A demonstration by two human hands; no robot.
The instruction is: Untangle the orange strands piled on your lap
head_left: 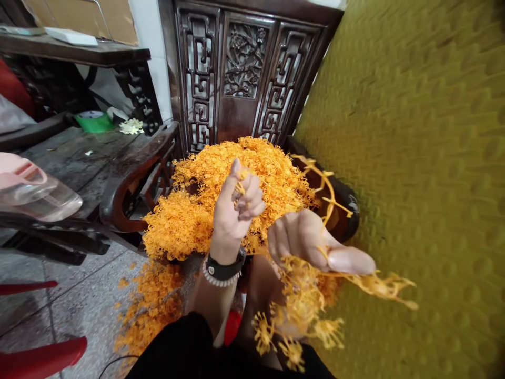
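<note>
A big heap of orange plastic pieces (221,195) covers the seat of a dark carved wooden chair (240,68). My left hand (236,208), with a black band and a bead bracelet on the wrist, is closed in a fist on a small orange piece above the heap. My right hand (315,242) is closed on a tangled strip of orange pieces (307,300) that hangs down and trails to the right, blurred. More of the strip rises above the hand toward the chair's right arm.
Orange pieces (150,305) lie spilled on the tiled floor. A yellow-green textured surface (414,158) fills the right side. At left are a dark wooden bench (90,152), a clear jug with pink lid (35,189), a green tape roll (92,121) and red stool parts (43,358).
</note>
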